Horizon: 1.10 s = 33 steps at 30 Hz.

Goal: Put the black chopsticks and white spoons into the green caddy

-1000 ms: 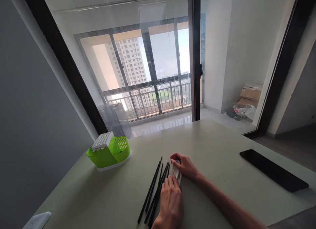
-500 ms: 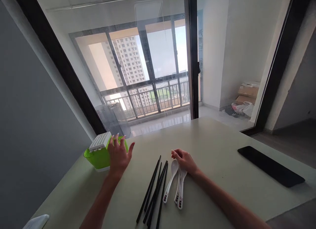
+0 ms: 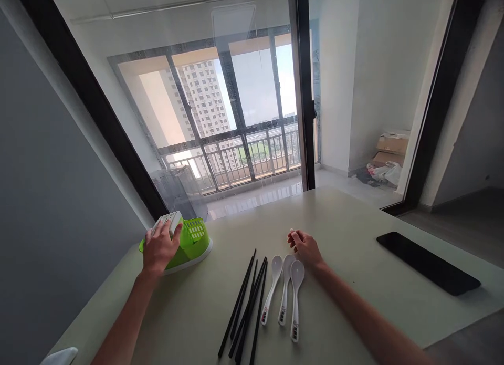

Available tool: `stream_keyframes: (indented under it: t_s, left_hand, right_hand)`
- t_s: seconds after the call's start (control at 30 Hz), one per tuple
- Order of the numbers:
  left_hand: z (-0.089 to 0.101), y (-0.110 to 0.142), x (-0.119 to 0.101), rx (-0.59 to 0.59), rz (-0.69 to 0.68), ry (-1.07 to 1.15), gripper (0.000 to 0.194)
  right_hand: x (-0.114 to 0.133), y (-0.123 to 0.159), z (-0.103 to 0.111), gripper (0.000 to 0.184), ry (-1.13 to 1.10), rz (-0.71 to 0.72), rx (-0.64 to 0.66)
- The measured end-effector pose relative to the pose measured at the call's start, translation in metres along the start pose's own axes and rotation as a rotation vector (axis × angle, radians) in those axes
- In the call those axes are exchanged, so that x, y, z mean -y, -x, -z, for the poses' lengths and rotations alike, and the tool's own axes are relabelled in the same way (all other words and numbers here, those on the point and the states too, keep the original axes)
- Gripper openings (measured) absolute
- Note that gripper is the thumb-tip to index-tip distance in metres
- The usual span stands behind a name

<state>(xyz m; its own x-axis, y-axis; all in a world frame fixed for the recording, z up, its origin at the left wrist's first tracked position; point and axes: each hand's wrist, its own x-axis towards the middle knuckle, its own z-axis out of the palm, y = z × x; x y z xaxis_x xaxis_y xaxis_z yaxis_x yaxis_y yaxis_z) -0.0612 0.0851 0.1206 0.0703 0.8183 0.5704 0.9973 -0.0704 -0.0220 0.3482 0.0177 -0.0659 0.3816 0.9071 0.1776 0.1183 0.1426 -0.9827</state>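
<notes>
My left hand (image 3: 157, 253) rests on the white slotted insert (image 3: 170, 221) at the top left of a green caddy (image 3: 179, 258). Its fingers reach over the insert and the thumb lies along the right side, gripping it. The hand hides part of the caddy. At the caddy's right end a perforated green wall shows. My right hand (image 3: 307, 248) lies on the table with curled fingers and nothing visible in them. Just left of it, three white spoons (image 3: 296, 296) lie side by side, handles toward me. Several black chopsticks (image 3: 248, 312) lie loosely grouped left of the spoons.
A black flat slab (image 3: 427, 262) lies at the right of the pale table (image 3: 338, 323). The corner of a white object (image 3: 61, 356) shows at the lower left. Beyond the table stand a dark-framed glass door (image 3: 304, 92) and cardboard boxes (image 3: 389, 147) with bags.
My left hand has moved left from the caddy's right part onto the white insert, and the caddy has shifted slightly right. My right hand has come off the spoons, which now lie farther apart.
</notes>
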Motion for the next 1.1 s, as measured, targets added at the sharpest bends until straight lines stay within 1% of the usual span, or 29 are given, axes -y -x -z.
stream_keyframes:
  t_s: [0.07,0.17,0.33,0.47,0.57,0.67,0.77,0.87,1.0,1.1]
  left_hand:
    - [-0.001,0.0,-0.013,0.024,-0.027,0.019,0.058]
    - [0.0,0.003,-0.041,0.065,-0.056,0.068,0.056]
    - [0.006,0.013,-0.105,0.161,-0.152,0.139,0.069]
    - [0.013,0.021,-0.157,0.21,-0.194,0.144,0.073]
    - [0.016,0.026,-0.189,0.208,-0.24,0.13,0.073]
    - [0.017,0.029,-0.213,0.192,-0.276,0.139,0.072]
    - [0.018,0.034,-0.229,0.174,-0.308,0.166,0.07]
    - [0.017,0.04,-0.236,0.156,-0.32,0.195,0.067]
    - [0.015,0.049,-0.238,0.132,-0.337,0.242,0.06]
    - [0.012,0.056,-0.231,0.055,-0.363,0.306,0.055]
  right_hand:
    - [-0.001,0.0,-0.001,0.055,-0.004,0.002,0.012]
    - [-0.001,0.001,-0.003,0.054,-0.009,0.007,0.025]
    - [0.0,0.001,-0.003,0.056,-0.005,0.018,0.026]
    - [0.001,0.002,-0.003,0.057,0.014,0.028,0.019]
    - [0.001,0.003,-0.004,0.055,0.021,0.041,0.025]
    - [0.0,0.002,-0.005,0.052,0.029,0.057,0.037]
    - [0.0,0.001,-0.006,0.049,0.045,0.07,0.044]
    - [0.0,0.001,-0.006,0.045,0.067,0.079,0.045]
    - [-0.001,0.001,-0.006,0.044,0.092,0.079,0.042]
    - [-0.001,0.001,-0.006,0.045,0.107,0.076,0.038]
